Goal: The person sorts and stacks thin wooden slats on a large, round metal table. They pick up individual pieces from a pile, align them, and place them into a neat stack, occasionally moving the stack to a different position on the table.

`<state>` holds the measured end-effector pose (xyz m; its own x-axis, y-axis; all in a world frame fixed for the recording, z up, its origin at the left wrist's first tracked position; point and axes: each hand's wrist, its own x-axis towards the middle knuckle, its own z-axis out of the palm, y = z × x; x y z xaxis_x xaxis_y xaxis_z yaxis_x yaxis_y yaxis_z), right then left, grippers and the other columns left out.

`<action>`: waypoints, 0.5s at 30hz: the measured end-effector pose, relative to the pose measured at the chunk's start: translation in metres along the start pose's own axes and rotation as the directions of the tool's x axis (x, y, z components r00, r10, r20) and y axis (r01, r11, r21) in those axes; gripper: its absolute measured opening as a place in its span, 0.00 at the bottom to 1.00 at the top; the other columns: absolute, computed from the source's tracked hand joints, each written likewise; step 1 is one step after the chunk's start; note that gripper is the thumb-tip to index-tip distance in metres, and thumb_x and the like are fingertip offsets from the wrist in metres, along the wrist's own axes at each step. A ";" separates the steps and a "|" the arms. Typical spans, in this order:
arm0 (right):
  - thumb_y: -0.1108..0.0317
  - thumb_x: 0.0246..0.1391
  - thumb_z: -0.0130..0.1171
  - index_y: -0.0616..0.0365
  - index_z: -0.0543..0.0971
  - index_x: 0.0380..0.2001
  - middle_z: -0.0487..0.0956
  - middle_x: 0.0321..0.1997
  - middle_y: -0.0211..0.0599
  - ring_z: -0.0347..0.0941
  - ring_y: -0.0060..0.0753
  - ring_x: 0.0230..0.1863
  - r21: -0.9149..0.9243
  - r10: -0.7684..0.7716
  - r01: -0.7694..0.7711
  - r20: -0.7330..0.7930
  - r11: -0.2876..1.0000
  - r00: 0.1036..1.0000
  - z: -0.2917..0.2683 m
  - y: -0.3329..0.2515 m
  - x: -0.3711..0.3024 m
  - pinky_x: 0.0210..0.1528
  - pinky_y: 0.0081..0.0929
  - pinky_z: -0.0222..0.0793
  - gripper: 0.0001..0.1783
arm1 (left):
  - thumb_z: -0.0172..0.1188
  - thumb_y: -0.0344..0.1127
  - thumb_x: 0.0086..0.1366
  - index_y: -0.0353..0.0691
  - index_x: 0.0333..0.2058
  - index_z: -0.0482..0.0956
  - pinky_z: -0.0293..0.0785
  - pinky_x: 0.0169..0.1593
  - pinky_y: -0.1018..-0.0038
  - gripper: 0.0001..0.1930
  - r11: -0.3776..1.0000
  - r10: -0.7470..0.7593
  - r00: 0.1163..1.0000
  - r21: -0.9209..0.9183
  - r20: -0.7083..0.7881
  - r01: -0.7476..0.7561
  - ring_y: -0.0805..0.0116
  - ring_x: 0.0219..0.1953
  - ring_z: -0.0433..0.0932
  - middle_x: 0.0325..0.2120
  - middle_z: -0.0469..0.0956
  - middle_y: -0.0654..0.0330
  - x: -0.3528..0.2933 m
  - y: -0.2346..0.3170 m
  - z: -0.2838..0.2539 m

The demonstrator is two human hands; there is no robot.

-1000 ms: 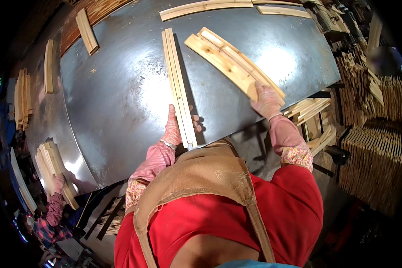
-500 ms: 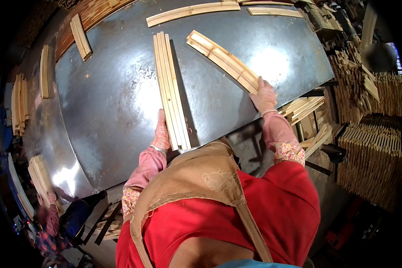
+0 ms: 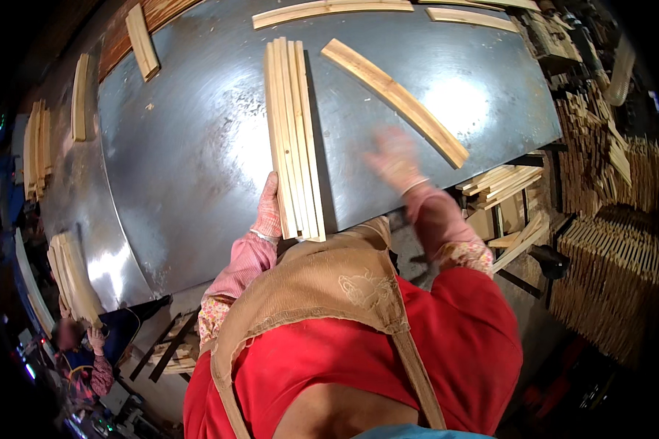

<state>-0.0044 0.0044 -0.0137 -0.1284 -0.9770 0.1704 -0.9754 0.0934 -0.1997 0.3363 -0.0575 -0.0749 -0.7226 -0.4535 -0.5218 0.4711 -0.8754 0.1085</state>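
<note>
My left hand (image 3: 269, 208) grips the near end of a bundle of pale wooden slats (image 3: 291, 139). Its thumb lies along the bundle's left side, and the other fingers are hidden. Several slats stand side by side on edge, their near ends against my brown apron (image 3: 322, 267). Over the metal table (image 3: 198, 183), my right hand (image 3: 397, 161) is blurred by motion; its thumb looks apart from the fingers and nothing shows in it. Just beyond it lies a single curved wooden slat (image 3: 399, 99), not touched by the hand.
More curved slats (image 3: 329, 12) lie along the table's far edge, and a short piece (image 3: 142, 42) lies far left. Stacked wood (image 3: 611, 256) stands on the right beside a rack of slats (image 3: 501, 183). At lower left another person (image 3: 84, 358) handles a wood bundle (image 3: 73, 278).
My right hand has left the curved wood's near end and swung left toward the bundle. The bundle looks wider, and the curved wood at right looks narrower. My left hand keeps its hold.
</note>
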 end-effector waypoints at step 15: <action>0.46 0.55 0.71 0.41 0.72 0.71 0.79 0.56 0.53 0.78 0.62 0.57 -0.071 0.389 -0.384 0.245 0.921 0.888 0.020 0.084 0.115 0.57 0.53 0.78 0.42 | 0.62 0.73 0.66 0.33 0.65 0.75 0.83 0.58 0.40 0.47 0.996 -0.094 0.992 0.016 0.087 0.093 0.40 0.51 0.86 0.52 0.84 0.40 0.013 0.037 0.036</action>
<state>-0.0980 -0.1044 -0.0305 -0.4495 -0.8783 -0.1628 -0.8615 0.4745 -0.1810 0.3264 -0.1022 -0.0470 -0.8050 -0.3820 -0.4539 0.3938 -0.9163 0.0726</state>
